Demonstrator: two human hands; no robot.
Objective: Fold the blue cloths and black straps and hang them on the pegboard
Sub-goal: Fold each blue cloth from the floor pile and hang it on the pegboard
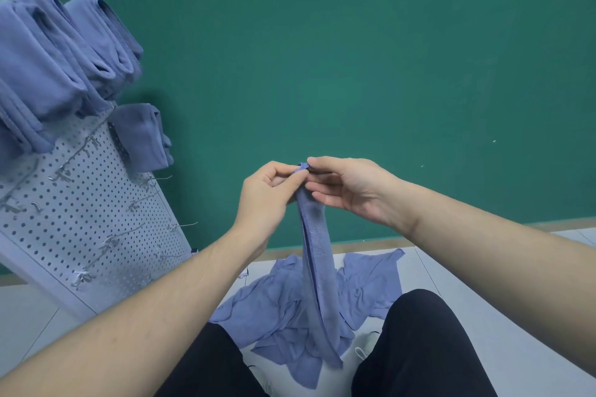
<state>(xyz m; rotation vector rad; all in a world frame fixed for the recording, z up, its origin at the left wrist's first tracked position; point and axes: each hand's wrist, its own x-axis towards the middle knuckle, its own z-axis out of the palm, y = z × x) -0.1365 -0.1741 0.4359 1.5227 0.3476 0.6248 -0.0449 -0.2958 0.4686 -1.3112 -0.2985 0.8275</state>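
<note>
A blue cloth (317,267) hangs down in a narrow strip from both hands at the centre. My left hand (267,193) pinches its top corner from the left. My right hand (348,187) pinches the same top edge from the right, fingertips close to the left hand's. A loose pile of blue cloths (290,309) lies on the floor under the hanging one. At the left leans the white pegboard (84,222), with several folded blue cloths (58,61) on its upper hooks and one more folded cloth (142,135) at its right edge. No black strap shows.
Bare metal hooks (180,226) stick out of the pegboard's lower half. A green wall (354,58) fills the background above a pale tiled floor (483,267). My knees in black trousers (419,342) flank the cloth pile.
</note>
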